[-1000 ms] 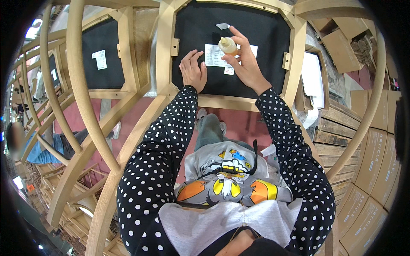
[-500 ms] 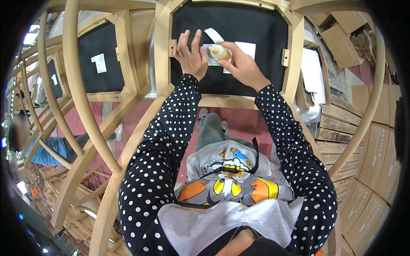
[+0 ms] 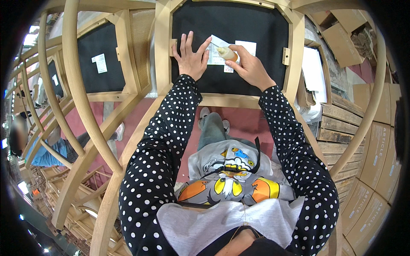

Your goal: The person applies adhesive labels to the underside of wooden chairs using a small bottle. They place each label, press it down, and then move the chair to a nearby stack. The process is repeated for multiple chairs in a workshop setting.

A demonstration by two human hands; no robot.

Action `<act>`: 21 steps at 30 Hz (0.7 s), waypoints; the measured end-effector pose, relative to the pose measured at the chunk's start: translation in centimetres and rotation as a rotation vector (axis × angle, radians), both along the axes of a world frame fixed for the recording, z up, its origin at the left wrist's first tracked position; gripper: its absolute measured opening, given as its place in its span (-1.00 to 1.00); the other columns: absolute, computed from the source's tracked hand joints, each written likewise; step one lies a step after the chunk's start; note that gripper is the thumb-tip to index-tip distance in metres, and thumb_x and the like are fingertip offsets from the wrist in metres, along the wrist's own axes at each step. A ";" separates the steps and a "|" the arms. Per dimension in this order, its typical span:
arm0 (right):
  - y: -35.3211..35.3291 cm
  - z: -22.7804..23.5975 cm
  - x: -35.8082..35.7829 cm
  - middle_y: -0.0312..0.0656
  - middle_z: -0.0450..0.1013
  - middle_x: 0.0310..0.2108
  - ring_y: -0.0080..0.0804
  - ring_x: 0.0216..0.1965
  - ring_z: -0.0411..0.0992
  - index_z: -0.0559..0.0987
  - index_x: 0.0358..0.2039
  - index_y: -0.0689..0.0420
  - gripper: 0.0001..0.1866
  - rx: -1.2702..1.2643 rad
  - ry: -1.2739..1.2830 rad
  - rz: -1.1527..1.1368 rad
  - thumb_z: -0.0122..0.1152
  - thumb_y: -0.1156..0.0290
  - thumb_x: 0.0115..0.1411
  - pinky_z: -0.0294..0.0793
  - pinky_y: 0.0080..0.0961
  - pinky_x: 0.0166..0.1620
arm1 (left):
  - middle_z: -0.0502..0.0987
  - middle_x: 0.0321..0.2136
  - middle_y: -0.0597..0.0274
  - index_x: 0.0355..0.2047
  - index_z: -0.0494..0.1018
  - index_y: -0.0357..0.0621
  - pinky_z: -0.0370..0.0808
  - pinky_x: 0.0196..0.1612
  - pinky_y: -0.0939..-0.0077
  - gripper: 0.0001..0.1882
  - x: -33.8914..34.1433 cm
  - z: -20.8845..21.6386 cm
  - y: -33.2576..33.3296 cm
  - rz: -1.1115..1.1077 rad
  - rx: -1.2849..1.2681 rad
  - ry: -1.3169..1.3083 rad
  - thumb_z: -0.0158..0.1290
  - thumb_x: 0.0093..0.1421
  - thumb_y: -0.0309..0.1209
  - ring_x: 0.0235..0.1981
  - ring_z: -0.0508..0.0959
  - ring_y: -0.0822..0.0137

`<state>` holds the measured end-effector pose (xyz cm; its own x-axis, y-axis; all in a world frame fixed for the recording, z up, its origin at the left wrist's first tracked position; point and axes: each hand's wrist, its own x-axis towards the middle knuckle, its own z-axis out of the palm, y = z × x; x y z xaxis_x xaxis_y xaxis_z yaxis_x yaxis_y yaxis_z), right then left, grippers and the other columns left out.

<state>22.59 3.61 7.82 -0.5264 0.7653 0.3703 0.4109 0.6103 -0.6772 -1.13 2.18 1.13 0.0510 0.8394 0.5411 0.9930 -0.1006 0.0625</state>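
My left hand [image 3: 191, 55] lies with fingers spread on the black fabric [image 3: 265, 25] of an upturned wooden chair seat. Its index fingertip is at the left edge of a white paper label [image 3: 218, 41]. My right hand [image 3: 253, 67] grips a small squeeze bottle [image 3: 228, 53] with a cream-coloured, crusted nozzle and an amber body. The nozzle points left, over the printed labels. Beside the bottle, another white label [image 3: 247, 47] lies on the fabric, partly behind my fingers.
Pale wooden frame rails [image 3: 163, 55] surround the fabric, with curved chair legs on both sides. A second upturned chair [image 3: 100, 81] stands left, where a co-worker [image 3: 51, 149] is visible. Cardboard boxes [image 3: 371, 158] and a slatted wooden pallet [image 3: 341, 123] are at right.
My right hand has moved slightly right with the squeeze bottle. The label strip that stuck up beyond the bottle now lies lower, by my left index finger. My left fingers have spread wider.
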 end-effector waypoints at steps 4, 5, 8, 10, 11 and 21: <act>0.4 -0.5 0.0 -0.09 0.58 -0.18 -0.39 -0.40 0.61 0.44 0.10 0.19 -0.58 -0.219 0.108 -0.057 0.24 0.20 0.37 0.59 -0.47 -0.27 | 0.02 0.44 0.13 0.32 0.32 0.68 -0.28 0.43 -0.32 -0.51 0.2 -0.2 0.0 0.041 -0.019 0.011 -0.03 0.40 0.00 0.50 -0.13 0.09; 0.5 -0.7 -0.1 -0.10 0.58 -0.20 -0.44 -0.42 0.59 0.43 0.10 0.20 -0.59 -0.270 0.226 -0.067 0.23 0.22 0.38 0.58 -0.50 -0.29 | 0.01 0.44 0.13 0.33 0.31 0.68 -0.29 0.43 -0.32 -0.52 0.3 -0.3 0.0 0.051 -0.022 0.013 -0.03 0.40 0.01 0.50 -0.13 0.09; 1.0 -0.9 -0.4 -0.14 0.58 -0.22 -0.54 -0.45 0.56 0.40 0.10 0.20 -0.60 -0.244 0.391 -0.183 0.21 0.24 0.40 0.55 -0.55 -0.35 | 0.01 0.45 0.12 0.33 0.30 0.70 -0.32 0.43 -0.33 -0.51 0.5 -0.5 0.0 0.073 -0.038 0.023 -0.05 0.40 0.03 0.51 -0.13 0.09; 1.2 -0.7 -0.5 -0.13 0.58 -0.24 -0.48 -0.48 0.56 0.44 0.06 0.21 -0.60 -0.201 0.469 -0.283 0.25 0.23 0.37 0.53 -0.51 -0.39 | 0.01 0.45 0.12 0.34 0.29 0.71 -0.33 0.43 -0.33 -0.51 0.6 -0.6 0.0 0.084 -0.047 0.031 -0.07 0.41 0.04 0.51 -0.13 0.09; 1.2 -0.5 -0.5 -0.11 0.59 -0.24 -0.45 -0.47 0.56 0.46 0.04 0.21 -0.61 -0.086 0.375 -0.297 0.27 0.23 0.35 0.54 -0.50 -0.39 | 0.01 0.45 0.12 0.34 0.29 0.71 -0.34 0.43 -0.33 -0.51 0.6 -0.6 -0.1 0.088 -0.051 0.036 -0.07 0.41 0.05 0.51 -0.13 0.09; 1.3 0.7 -2.9 -0.03 0.57 -0.40 -0.05 -0.39 0.59 0.54 -0.30 0.20 -0.62 0.200 -0.032 -0.300 0.39 0.12 0.18 0.56 -0.26 -0.32 | 0.03 0.45 0.11 0.36 0.24 0.74 -0.35 0.43 -0.32 -0.49 0.6 -0.6 -0.1 0.097 -0.054 0.064 -0.09 0.41 0.07 0.51 -0.12 0.12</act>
<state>19.66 4.94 8.47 -0.3031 0.8014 0.5157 0.6106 0.5788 -0.5405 -0.54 2.08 0.54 0.0010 0.8699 0.4932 1.0000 -0.0018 0.0012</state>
